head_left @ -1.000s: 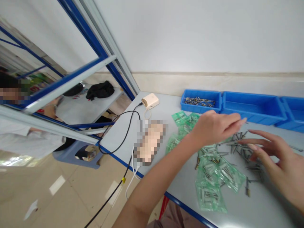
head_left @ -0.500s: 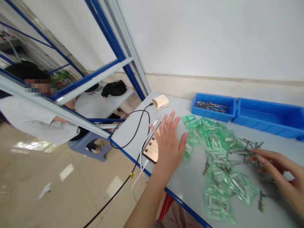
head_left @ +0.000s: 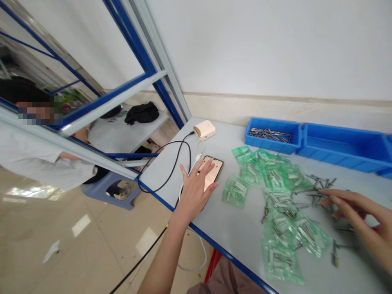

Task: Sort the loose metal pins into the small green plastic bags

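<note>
My left hand (head_left: 196,190) lies over the phone (head_left: 213,168), fingers spread and nothing gripped; the palm hides the phone's lower part. On the screen, light-coloured content is lit. At the right, my right hand (head_left: 363,214) is closed in a pinch at a loose pile of thin metal fasteners (head_left: 321,183). What sits between thumb and forefinger is too small to make out. Between the hands lie several green clear bags (head_left: 280,261) with metal fasteners inside, partly overlapping. One such bag (head_left: 235,191) rests just right of the phone.
A blue bin (head_left: 271,147) with metal pins stands by the wall, beside a larger blue bin (head_left: 344,154). A cream power bank (head_left: 205,130), a black cable (head_left: 165,143) and a white cable lie at the left. Beyond the frame sits another person (head_left: 39,151).
My left hand has moved left and down, and the phone's upper end and the bag beside it now show. The white cable hangs lower. My right hand stays almost in place.
</note>
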The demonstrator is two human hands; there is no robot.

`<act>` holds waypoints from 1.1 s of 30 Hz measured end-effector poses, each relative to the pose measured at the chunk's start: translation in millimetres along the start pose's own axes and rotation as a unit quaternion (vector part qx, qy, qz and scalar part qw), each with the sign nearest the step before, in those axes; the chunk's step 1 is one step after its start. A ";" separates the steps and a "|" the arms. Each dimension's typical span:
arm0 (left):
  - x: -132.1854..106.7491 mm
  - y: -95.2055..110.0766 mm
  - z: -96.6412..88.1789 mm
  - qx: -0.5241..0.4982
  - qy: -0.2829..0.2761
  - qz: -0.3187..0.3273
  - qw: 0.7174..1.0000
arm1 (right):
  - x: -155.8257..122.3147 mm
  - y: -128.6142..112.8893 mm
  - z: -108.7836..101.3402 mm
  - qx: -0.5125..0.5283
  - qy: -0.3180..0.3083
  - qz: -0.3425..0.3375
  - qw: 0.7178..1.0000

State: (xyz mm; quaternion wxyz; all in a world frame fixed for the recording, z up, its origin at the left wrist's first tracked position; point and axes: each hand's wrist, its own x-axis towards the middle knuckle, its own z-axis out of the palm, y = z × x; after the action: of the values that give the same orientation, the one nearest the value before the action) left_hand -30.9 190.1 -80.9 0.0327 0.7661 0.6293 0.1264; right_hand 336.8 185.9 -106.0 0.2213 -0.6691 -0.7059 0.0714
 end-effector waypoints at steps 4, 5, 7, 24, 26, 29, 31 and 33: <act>2.0 -6.6 0.3 0.010 -0.010 -0.006 1.000 | 6.1 -15.0 -8.1 0.028 0.000 -0.030 0.999; 2.7 -8.4 -0.4 0.014 -0.011 -0.011 1.000 | 7.3 -19.2 -9.5 0.035 0.004 -0.033 0.999; 3.9 -11.3 -2.5 0.017 -0.011 -0.024 1.000 | 9.0 -26.0 -11.4 0.043 0.006 -0.042 0.998; 3.1 -20.1 -7.9 -0.014 -0.008 -0.052 0.998 | 9.0 -30.8 -14.1 0.061 -0.037 -0.057 0.996; 3.0 -20.7 -7.5 -0.015 -0.007 -0.052 0.998 | 8.3 -31.0 -13.7 0.061 -0.044 -0.050 0.996; 3.1 -21.2 -7.6 -0.018 -0.008 -0.053 0.998 | 7.1 -29.9 -12.5 0.069 -0.053 -0.045 0.995; 3.2 -21.1 -7.8 -0.019 -0.009 -0.052 0.998 | 6.5 -27.9 -11.7 0.080 -0.064 -0.040 0.994; 3.3 -20.9 -7.8 -0.017 -0.007 -0.051 0.999 | 6.2 -24.5 -11.1 0.093 -0.094 -0.031 0.991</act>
State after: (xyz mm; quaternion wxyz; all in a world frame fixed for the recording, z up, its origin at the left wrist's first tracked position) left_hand -52.2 196.8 -77.3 0.0566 0.7334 0.6648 0.1303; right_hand 319.0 187.5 -85.0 0.2168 -0.6140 -0.7341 0.1926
